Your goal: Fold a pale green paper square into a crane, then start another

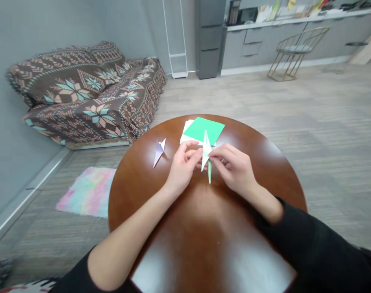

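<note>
Both hands work on one piece of folded paper, held up over the middle of the round worktop. The left hand holds its left side, the thumb bent to the edge and the fingers curling behind. The right hand pinches its right side between thumb and fingertips. The paper is a slim, creased shape, pale green to white, with two narrow tips pointing up and a greener spike hanging below.

The worktop is brown and glossy, with a wood-like surface and blurred white reflections. Just beyond the hands lies a flat green sheet, set askew on white sheets. To the left rests a purple figure, angular and sharply pointed, with a whitish tip.

Beside the worktop, a fluffy rug shows pastel pink, blue and yellow. A woven throw with geometric stars covers the sofa.
</note>
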A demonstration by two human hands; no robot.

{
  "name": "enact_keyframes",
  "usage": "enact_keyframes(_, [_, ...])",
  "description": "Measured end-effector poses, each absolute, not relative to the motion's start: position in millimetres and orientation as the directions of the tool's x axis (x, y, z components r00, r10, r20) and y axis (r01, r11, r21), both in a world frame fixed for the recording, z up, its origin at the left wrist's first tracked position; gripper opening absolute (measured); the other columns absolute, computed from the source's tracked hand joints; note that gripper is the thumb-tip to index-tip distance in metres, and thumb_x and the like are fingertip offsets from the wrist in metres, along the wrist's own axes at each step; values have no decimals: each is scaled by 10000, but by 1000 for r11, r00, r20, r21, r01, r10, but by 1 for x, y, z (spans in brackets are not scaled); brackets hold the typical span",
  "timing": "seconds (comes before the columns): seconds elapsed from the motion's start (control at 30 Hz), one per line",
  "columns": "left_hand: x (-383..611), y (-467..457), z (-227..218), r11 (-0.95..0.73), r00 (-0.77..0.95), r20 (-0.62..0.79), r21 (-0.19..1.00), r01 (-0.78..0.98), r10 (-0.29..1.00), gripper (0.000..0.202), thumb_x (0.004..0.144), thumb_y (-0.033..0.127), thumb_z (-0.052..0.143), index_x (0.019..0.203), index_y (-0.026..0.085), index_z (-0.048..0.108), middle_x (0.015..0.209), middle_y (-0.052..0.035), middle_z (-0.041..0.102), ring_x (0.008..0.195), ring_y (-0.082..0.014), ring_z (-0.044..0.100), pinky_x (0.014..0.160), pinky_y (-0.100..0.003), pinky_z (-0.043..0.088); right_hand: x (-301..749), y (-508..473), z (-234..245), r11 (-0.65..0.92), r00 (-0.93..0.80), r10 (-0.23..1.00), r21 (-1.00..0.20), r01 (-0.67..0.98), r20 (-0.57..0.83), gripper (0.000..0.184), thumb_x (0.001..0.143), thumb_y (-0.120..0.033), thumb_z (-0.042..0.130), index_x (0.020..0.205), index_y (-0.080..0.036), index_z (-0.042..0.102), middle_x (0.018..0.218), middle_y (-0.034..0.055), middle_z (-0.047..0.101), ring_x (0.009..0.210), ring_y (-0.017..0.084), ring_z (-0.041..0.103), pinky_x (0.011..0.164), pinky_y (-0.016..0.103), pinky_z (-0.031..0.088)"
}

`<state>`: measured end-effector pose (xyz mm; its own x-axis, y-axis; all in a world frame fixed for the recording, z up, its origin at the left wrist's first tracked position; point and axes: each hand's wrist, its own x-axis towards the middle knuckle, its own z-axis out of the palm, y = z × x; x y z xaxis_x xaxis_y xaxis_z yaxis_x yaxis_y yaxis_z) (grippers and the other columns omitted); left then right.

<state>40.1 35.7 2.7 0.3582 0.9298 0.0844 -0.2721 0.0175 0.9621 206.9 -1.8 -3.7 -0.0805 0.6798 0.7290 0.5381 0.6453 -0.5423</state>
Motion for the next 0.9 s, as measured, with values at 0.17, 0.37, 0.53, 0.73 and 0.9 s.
enact_keyframes(0.17, [38,43,-2,-56,329,129,974,-221,935,353,770,293,829,1048,153,663,873,-31,729,798,-140,673,776,-250,529,204,-3,-4,609,-49,721,-599,520,691,115,945,-136,587,951,-217,669,872,38,681,730,161,626,618,278,498])
enact_keyframes(0.37, [37,41,2,-258,318,279,960,-106,906,173,826,189,745,983,166,678,947,-45,714,912,-159,681,881,-278,543,202,-3,-5,350,127,909,-892,286,398,192,970,-378,606,912,-201,654,808,21,680,685,155,617,640,287,498])
enact_keyframes(0.53, [35,36,3,-360,366,340,933,-14,866,134,864,128,670,979,187,634,959,-33,670,918,-143,672,843,-251,550,202,3,-5,93,44,995,-987,-134,87,388,886,-561,666,825,-182,724,838,50,700,820,200,653,744,321,528])
enact_keyframes(0.73, [33,35,3,-428,371,368,899,92,853,135,875,176,686,934,203,567,930,-23,664,877,-139,666,834,-261,549,202,2,-3,-73,-42,997,-951,-301,-63,197,727,-347,853,814,-186,778,871,34,720,853,181,646,849,330,513])
enact_keyframes(0.9, [33,36,4,-333,351,291,941,65,890,186,845,219,729,931,197,566,891,-15,673,846,-152,676,801,-266,554,203,2,-5,-19,11,1000,-956,-292,-23,200,679,-296,872,817,-192,771,856,23,737,810,177,656,840,343,516])
